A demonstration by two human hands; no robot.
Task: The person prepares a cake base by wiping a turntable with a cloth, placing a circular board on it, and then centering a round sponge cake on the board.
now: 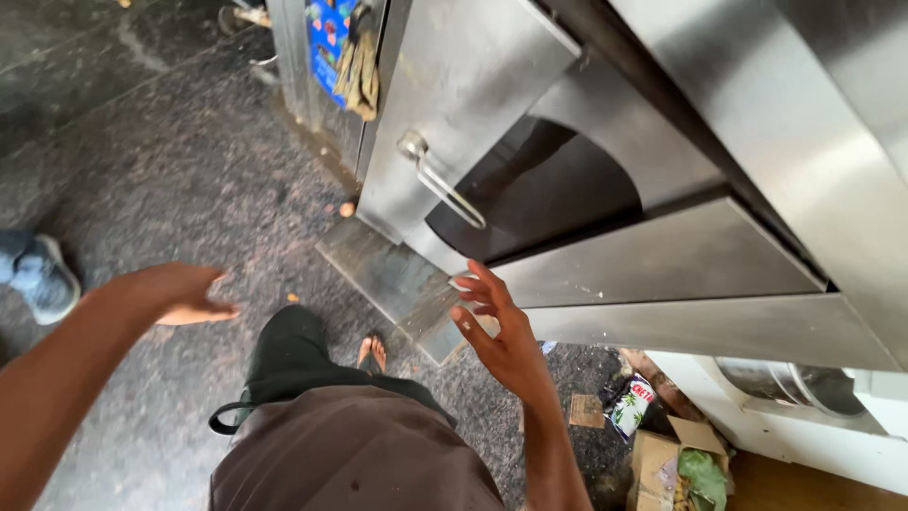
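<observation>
I stand facing a large stainless steel oven (681, 255) whose door (463, 85) hangs swung open, a metal bar handle (440, 180) on it. The dark oven mouth (539, 189) shows behind the door. My right hand (497, 326) is raised with fingers spread, empty, just below the door's lower corner and next to the steel ledge (407, 284). My left hand (180, 293) hovers out to the left over the dark floor, fingers loosely apart, holding nothing. My bare foot (372, 352) and brown apron (350, 445) show below.
Dark speckled stone floor (170, 170) spreads left. Another person's blue shoe (36, 274) is at the left edge. A cloth glove (359, 66) hangs by a blue printed sheet (328, 43). Litter, a wrapper (632, 405) and a cardboard box (672, 464) lie at lower right.
</observation>
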